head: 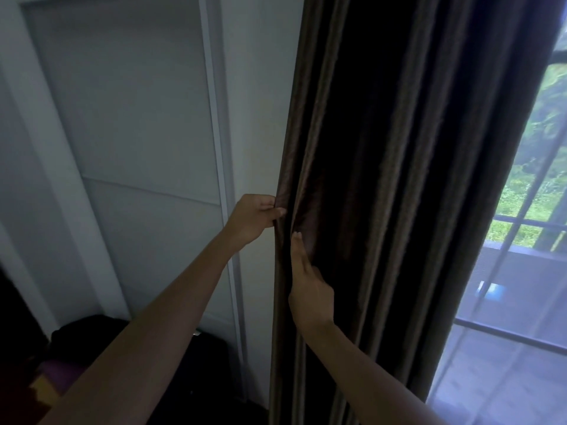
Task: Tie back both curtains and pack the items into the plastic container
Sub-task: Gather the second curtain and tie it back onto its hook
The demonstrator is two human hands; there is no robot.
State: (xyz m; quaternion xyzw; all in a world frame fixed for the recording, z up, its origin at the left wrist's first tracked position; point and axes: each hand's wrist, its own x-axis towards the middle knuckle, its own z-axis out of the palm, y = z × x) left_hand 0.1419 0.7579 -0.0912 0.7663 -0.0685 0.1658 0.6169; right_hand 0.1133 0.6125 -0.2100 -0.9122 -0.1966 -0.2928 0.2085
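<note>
hanging in dark brown pleats, curtain [383,179] edge pinched by left hand [253,217], right hand [310,289] fingers flat.

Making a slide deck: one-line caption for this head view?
Left hand pinches the dark curtain's edge; right hand rests flat on its folds.

Curtain [383,179] ran off frame top & bottom, so rail & hem weren't seen. Right hand [310,289] fingertips were buried in a fold. Dark items [92,335] bottom-left were too dim to ID.
</note>
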